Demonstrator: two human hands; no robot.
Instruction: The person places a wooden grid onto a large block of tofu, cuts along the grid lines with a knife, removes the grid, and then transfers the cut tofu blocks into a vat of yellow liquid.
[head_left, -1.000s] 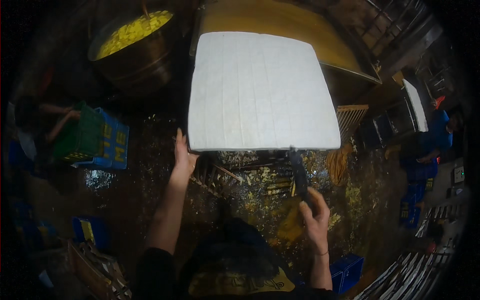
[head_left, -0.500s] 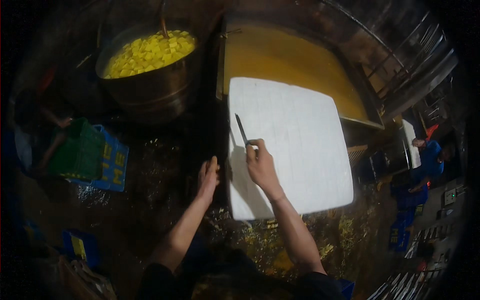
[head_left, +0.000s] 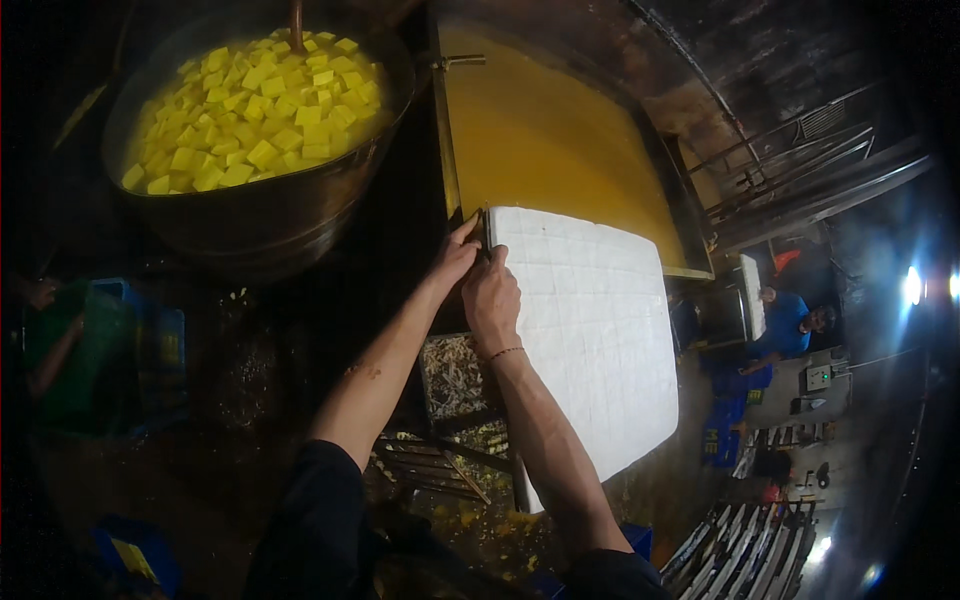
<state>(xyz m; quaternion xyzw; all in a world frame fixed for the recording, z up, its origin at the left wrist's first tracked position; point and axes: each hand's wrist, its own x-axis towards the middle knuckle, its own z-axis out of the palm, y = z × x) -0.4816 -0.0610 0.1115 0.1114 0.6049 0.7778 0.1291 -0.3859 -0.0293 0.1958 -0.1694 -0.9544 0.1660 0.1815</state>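
Observation:
A large white slab (head_left: 590, 320), scored in a grid and looking like tofu, spreads out in front of me at right of centre. My right hand (head_left: 492, 305) is closed on a thin dark knife (head_left: 487, 228) at the slab's left edge, with the blade pointing away from me along that edge. Beside it my left hand (head_left: 458, 258) lies at the slab's far left corner. Its index finger stretches forward next to the blade; whether it touches the blade I cannot tell.
A big metal vat (head_left: 270, 225) of yellow cubes (head_left: 262, 110) stands far left. Beyond the slab lies a rectangular tank (head_left: 550, 110) of yellow-brown liquid. Green crates (head_left: 80, 345) are at left, near a person's arm. A person in blue (head_left: 790, 322) stands at right.
My right hand has moved the knife from over the slab to its left edge. My left hand has reached forward beside it. The view has shifted, showing the vat larger.

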